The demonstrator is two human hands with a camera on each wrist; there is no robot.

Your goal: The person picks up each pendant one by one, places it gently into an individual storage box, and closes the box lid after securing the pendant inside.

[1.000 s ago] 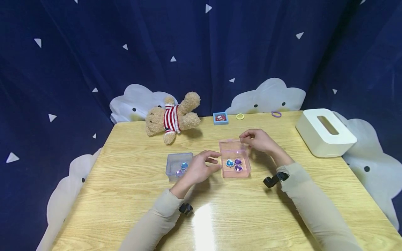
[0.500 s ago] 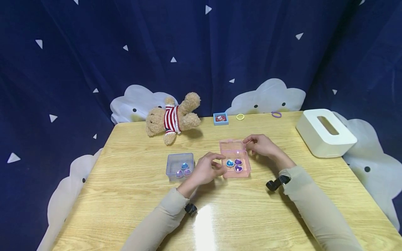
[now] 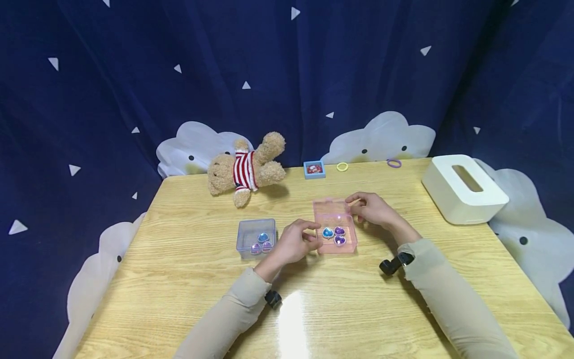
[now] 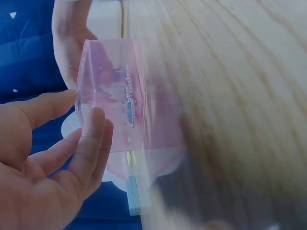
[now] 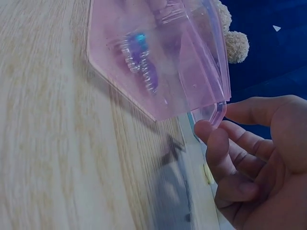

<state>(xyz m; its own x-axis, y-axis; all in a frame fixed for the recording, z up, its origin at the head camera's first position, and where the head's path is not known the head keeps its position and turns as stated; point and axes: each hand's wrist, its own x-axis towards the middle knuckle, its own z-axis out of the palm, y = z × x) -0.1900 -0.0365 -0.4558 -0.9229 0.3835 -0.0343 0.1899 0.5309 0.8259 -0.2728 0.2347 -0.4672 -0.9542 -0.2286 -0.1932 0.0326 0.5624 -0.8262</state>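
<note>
A translucent pink box (image 3: 347,249) stands on the table, its hinged lid (image 3: 329,208) raised at the back. Inside lie one blue gem (image 3: 328,233) and two purple gems (image 3: 340,240), edged with silvery beads. My left hand (image 3: 293,243) touches the box's left side with fairly straight fingers, and the left wrist view shows its fingertips (image 4: 97,115) against the pink wall. At the lid's right edge, my right hand (image 3: 375,209) pinches the lid between thumb and fingers, as the right wrist view shows (image 5: 218,143).
A translucent bluish box (image 3: 244,234) with one blue and two light purple gems sits just left of my left hand. Along the back are a teddy bear (image 3: 244,169), a small blue frame (image 3: 314,170), a yellow ring (image 3: 342,167), a purple ring (image 3: 394,163) and a white tissue box (image 3: 466,192).
My left hand has shifted right onto the pink box's side, uncovering more of the bluish box. My right hand has moved slightly down and right along the lid's edge.
</note>
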